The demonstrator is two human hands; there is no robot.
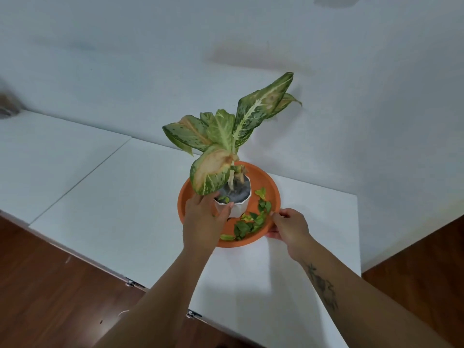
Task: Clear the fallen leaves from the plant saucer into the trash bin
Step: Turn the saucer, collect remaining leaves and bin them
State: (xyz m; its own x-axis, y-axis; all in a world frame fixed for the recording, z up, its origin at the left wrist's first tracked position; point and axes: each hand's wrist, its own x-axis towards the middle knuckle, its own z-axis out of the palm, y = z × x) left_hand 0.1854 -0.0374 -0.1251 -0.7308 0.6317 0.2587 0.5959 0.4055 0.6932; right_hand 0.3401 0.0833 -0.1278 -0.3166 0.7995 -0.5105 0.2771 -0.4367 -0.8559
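Note:
An orange round plant saucer (273,189) sits on a white table. In it stands a white pot (241,208) with a tall plant of speckled green leaves (226,136). Several small fallen leaves (251,223) lie in the saucer's front right part. My left hand (204,217) grips the pot's near left side, thumb over the rim. My right hand (291,226) pinches the saucer's right front rim, fingers under its edge. No trash bin is in view.
The white table (125,197) joins a second white table (50,151) to the left along a seam. A white wall stands close behind. Brown wooden floor (50,297) shows at lower left and right. Metal latches (193,314) sit on the table's near edge.

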